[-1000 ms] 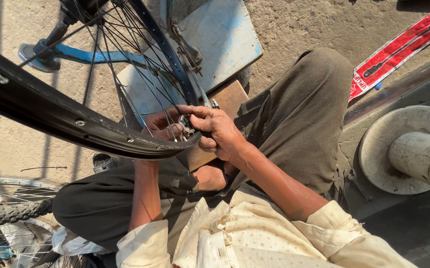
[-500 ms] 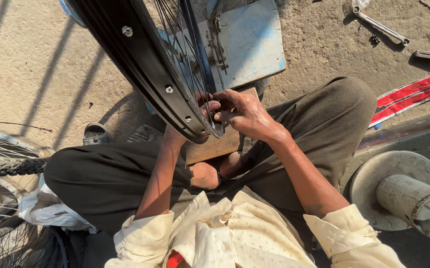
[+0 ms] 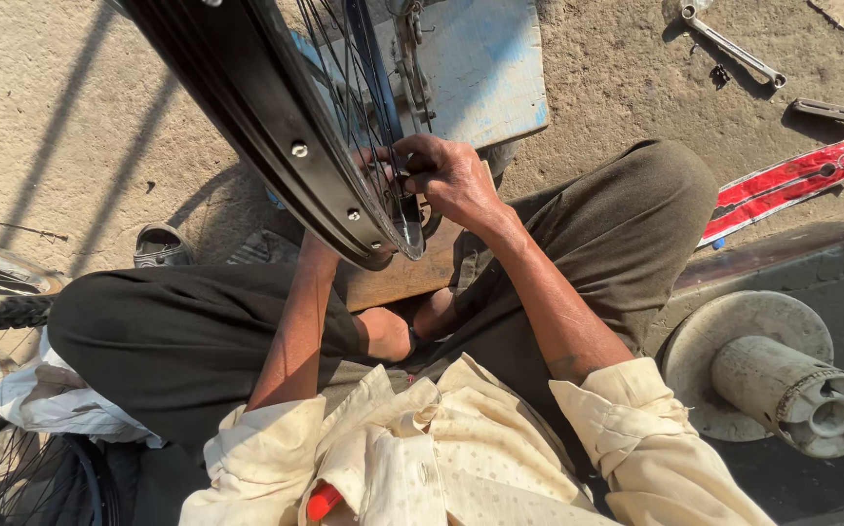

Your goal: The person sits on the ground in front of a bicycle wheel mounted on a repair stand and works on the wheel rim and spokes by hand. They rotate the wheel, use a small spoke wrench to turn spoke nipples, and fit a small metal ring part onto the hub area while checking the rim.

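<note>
we pinch the thin spokes [image 3: 383,127] with our right hand [image 3: 451,175], left hand [image 3: 368,161] half hidden, grip unclear, behind the stiff, light black rim [image 3: 266,117] above the wooden board's [image 3: 412,273] far edge.

glossy black metal rim [image 3: 247,107], thin shiny wire spokes [image 3: 344,78], worn wooden board [image 3: 412,273], rough sandy ground [image 3: 71,127]

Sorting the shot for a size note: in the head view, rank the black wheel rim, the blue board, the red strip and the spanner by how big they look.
1. black wheel rim, though nearest the camera
2. blue board
3. red strip
4. spanner
</note>
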Demonstrator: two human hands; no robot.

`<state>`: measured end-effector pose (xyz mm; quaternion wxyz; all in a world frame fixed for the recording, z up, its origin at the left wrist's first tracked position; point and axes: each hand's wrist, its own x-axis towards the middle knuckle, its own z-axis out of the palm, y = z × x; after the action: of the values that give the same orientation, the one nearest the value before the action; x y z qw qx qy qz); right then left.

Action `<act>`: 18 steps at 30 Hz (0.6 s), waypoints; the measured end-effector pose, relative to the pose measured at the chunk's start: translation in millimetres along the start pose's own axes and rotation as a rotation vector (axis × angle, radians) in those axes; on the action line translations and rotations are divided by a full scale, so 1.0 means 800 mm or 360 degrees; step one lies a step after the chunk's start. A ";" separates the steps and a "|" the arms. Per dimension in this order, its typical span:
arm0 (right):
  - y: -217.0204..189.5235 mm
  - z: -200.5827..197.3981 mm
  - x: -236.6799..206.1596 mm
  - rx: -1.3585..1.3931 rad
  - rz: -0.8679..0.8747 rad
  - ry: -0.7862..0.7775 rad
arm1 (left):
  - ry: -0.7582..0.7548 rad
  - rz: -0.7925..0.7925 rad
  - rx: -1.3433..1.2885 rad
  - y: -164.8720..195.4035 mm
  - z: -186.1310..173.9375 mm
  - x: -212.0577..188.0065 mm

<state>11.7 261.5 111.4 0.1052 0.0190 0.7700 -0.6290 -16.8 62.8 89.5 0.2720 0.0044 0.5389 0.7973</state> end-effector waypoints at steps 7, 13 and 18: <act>0.017 -0.016 0.033 0.0534 0.0158 0.0439 | 0.0225 0.0199 0.0967 0.044 0.041 -0.011; 0.001 -0.018 -0.033 0.0981 0.0181 0.0202 | 0.0273 -0.0326 0.0584 0.073 0.045 0.004; -0.014 0.000 -0.037 0.0881 0.0304 0.0136 | 0.0241 -0.0301 0.0509 0.068 0.039 0.015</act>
<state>39.0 262.2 127.6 0.1222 0.1457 0.5677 -0.8010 -40.7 80.0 146.1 0.3002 -0.0631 0.6755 0.6705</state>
